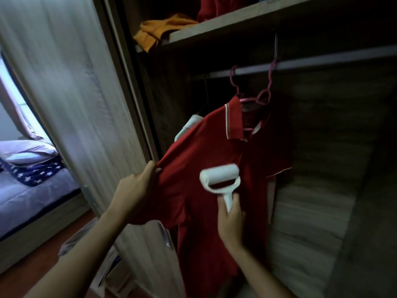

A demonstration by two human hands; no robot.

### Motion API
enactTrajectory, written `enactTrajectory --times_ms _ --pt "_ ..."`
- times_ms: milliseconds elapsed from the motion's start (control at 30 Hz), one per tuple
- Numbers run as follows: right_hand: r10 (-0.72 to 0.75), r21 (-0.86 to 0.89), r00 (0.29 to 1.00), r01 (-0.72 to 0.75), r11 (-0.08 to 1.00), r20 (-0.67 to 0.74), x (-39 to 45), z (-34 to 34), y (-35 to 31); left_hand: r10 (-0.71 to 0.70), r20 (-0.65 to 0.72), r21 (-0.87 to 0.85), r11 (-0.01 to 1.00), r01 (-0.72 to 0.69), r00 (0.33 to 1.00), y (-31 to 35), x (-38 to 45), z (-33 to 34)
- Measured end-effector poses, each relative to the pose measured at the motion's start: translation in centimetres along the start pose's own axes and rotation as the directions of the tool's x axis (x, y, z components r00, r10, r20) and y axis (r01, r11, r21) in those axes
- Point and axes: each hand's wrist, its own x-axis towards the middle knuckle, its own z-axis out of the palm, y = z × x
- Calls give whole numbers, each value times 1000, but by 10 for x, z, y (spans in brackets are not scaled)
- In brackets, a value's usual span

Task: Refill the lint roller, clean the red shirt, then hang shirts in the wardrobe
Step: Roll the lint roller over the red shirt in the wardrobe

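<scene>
A red polo shirt point(193, 160) hangs on a pink hanger point(261, 97) from the wardrobe rail point(322, 63). My left hand point(135, 190) pinches the shirt's left sleeve edge and pulls the cloth out to the left. My right hand point(231, 220) grips the handle of a white lint roller point(219, 175), whose roll lies against the shirt's chest. A second pink hanger hook point(234, 78) sits on the rail to the left, with something white point(189, 125) showing behind the red shirt's shoulder.
The wardrobe's sliding door point(75, 104) stands at the left. A shelf point(236, 26) above the rail holds folded orange point(159, 31) and red point(214, 9) clothes. A bed point(32, 190) with pillows and a star-patterned blanket lies at far left. The wardrobe's right side is dark.
</scene>
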Motion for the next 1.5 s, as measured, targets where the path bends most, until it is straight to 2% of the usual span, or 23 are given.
enactTrajectory --times_ms 100,200,267,333,433,500,533,600,667,733,833,900,967,1033,1100,1167,1267,1333,1400,1500 --pt "-19 114 990 35 993 -139 36 0 -34 78 -11 37 996 -78 997 -8 2 5" --pt "-57 148 988 79 986 -146 47 6 -46 106 -12 48 993 -105 994 -7 1 10" --pt "-73 54 995 76 996 -67 36 13 -26 122 -46 0 992 -122 991 -5 2 12" --pt "38 -72 994 -31 997 98 13 23 15 139 -85 -25 990 -142 987 -2 1 11" --pt "251 -214 895 -181 960 369 -30 25 77 127 -78 15 992 -126 989 -7 2 12" --pt "316 -299 842 -195 934 438 -49 17 100 91 -74 85 993 -84 993 -12 5 13" --pt "313 -313 849 -186 931 426 -52 13 104 75 -76 121 990 -65 994 -14 7 14" --pt "252 -285 910 -159 945 328 -43 8 97 83 -89 156 985 -69 993 -16 9 15" --pt "128 -234 978 -88 968 165 -21 6 78 113 -95 116 988 -102 989 -18 10 15" --pt "37 -121 998 -30 992 52 1 3 51 139 -94 62 989 -133 986 -19 10 13" --pt "-61 42 996 58 997 67 12 5 36 240 -77 131 965 -229 968 -17 10 12" --pt "-90 1 989 90 996 119 2 9 49 298 -46 207 936 -283 953 -15 8 11" --pt "-42 -107 959 75 991 281 -18 12 79 336 -31 254 914 -317 941 -13 8 12" --pt "60 -244 877 66 968 476 -43 12 115 274 4 293 919 -264 962 -10 10 16" --pt "123 -318 828 69 946 546 -60 7 137 132 50 306 942 -141 990 -6 10 21" --pt "110 -278 873 30 960 475 -61 2 136 38 41 277 960 -48 998 -1 10 24" --pt "-9 -126 980 35 991 199 -40 0 103 -3 -32 194 981 10 999 10 8 28" --pt "-59 -38 995 63 997 86 -22 0 78 -20 -76 109 994 28 997 17 7 30" --pt "-94 -28 990 98 995 108 -13 4 69 8 -84 45 999 -4 996 23 4 31" --pt "-38 -231 950 114 966 310 -17 6 92 77 -6 50 996 -77 997 22 0 35"
